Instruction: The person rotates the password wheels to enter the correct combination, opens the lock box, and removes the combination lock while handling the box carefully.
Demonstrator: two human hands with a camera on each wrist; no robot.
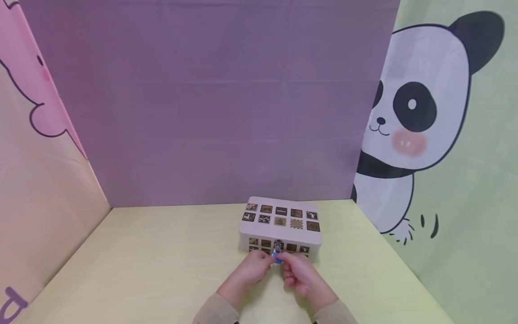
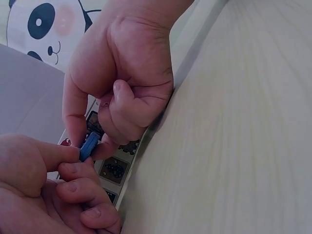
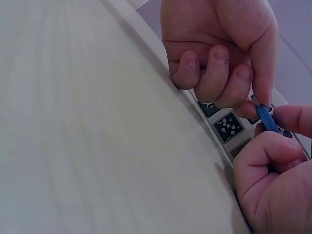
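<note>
A white box (image 1: pixel 279 231) with rows of small dark square pictures stands on the table, its lid down. At the middle of its front is a metal clasp (image 1: pixel 277 243), and a small blue padlock (image 1: pixel 277 257) is just below it. My left hand (image 1: pixel 255 267) pinches one side of the padlock between thumb and forefinger. From the other side my right hand (image 1: pixel 300 271) pinches it too, the other fingers curled in. Seen from the left wrist, the blue padlock body (image 2: pixel 89 146) sits between both sets of fingertips, which hide its keyhole side.
The pale wooden table (image 1: pixel 162 265) spreads around the box. Behind it rises a purple backdrop (image 1: pixel 210 103). A side panel with a panda picture (image 1: pixel 429 99) stands to the right, and a panel with a pink figure (image 1: pixel 36 90) to the left.
</note>
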